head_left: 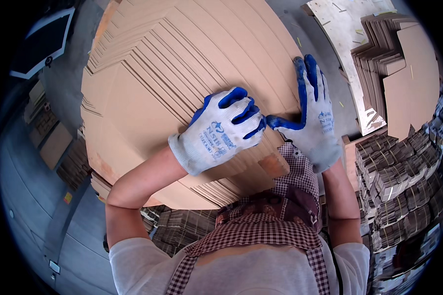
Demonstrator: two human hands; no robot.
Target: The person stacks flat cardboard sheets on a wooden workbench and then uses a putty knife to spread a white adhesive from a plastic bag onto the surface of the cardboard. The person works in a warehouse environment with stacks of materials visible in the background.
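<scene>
A: Where is the large stack of flat, creased brown cardboard sheets (192, 73)?
B: In front of the person, reaching in close to the body; its sheets are fanned in overlapping steps, so that many edges show as slanting lines.
A: And the left hand, in white knit with blue-coated fingers?
B: The white-and-blue-gloved left hand (224, 128) is over the near part of the stack, back upward, fingers bent and curled under; whether they pinch a sheet I cannot tell, for the fingertips are turned out of sight.
A: The other one?
B: The white-and-blue-gloved right hand (315, 110) is spread along the stack's right edge; its fingers point away from the body, and its thumb reaches out sideways, close by the left hand's fingers.
A: What is around them?
B: A dark-and-white checkered cloth apron (266, 233) over a light grey shirt (261, 273), at the near end of the stack; to the right, a pale wooden board (334, 24) beside a second stack of brown cardboard sheets (413, 83); nearer on that side, strapped brown cardboard bundles (398, 172), piled in layers.
</scene>
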